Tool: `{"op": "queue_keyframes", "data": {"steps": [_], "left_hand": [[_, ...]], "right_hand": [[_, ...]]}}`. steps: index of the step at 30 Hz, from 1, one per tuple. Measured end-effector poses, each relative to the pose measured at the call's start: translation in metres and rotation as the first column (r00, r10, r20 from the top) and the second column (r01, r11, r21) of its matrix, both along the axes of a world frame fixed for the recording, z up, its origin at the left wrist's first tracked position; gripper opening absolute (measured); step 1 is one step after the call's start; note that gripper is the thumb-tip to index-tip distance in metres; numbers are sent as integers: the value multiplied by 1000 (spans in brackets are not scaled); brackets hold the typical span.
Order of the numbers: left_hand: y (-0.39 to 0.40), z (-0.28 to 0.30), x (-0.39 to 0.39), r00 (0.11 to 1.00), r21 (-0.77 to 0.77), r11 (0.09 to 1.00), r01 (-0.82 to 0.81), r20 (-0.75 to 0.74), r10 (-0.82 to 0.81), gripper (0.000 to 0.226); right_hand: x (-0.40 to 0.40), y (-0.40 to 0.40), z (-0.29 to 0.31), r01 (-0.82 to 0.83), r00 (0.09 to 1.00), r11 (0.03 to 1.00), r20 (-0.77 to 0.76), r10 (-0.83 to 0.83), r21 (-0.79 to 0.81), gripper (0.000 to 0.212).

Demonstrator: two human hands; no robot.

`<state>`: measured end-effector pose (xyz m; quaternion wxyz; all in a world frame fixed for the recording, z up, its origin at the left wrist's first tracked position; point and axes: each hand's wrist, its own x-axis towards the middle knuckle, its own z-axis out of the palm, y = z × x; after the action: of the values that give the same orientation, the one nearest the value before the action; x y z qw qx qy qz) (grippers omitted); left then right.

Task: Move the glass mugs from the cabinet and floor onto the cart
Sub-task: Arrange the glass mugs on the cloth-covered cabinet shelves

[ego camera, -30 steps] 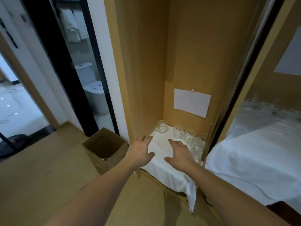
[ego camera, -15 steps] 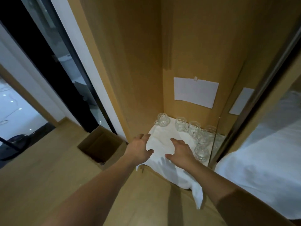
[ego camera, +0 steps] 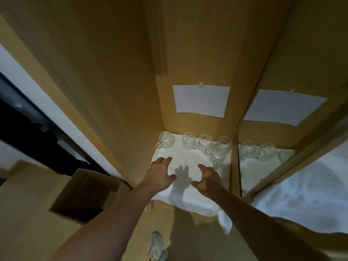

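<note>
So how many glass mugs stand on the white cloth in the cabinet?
5: one mug at back left, three in a back row, one in front at right. The mirror shows only reflections; more may be hidden.

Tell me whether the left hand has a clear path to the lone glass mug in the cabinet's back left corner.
Probably yes. The left hand hovers open over bare white cloth, and nothing stands between it and that mug, which sits apart from the other mugs.
</note>
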<state>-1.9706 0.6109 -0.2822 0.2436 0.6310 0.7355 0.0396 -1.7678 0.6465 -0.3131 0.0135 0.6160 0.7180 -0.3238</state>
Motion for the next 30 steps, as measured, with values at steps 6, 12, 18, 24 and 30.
{"op": "queue_keyframes", "data": {"steps": [6, 12, 18, 24, 30], "left_hand": [[58, -5, -37, 995, -2, 995, 102, 19, -102, 77], [93, -26, -44, 964, -52, 964, 259, 70, -256, 76], [115, -50, -33, 937, -130, 934, 332, 159, -311, 78], [147, -74, -13, 929, -170, 927, 335, 221, -296, 76], [172, -108, 9, 941, -247, 922, 298, 242, -239, 73]], "right_hand": [[-22, 15, -7, 206, 978, 978, 15, -206, -17, 84], [-29, 7, -24, 404, 915, 912, 29, -403, -70, 84], [-18, 1, -44, 530, 848, 836, 74, -525, -143, 80], [-5, 23, -65, 619, 783, 764, 66, -618, -182, 78], [4, 51, -102, 704, 692, 645, 86, -717, -297, 77]]}}
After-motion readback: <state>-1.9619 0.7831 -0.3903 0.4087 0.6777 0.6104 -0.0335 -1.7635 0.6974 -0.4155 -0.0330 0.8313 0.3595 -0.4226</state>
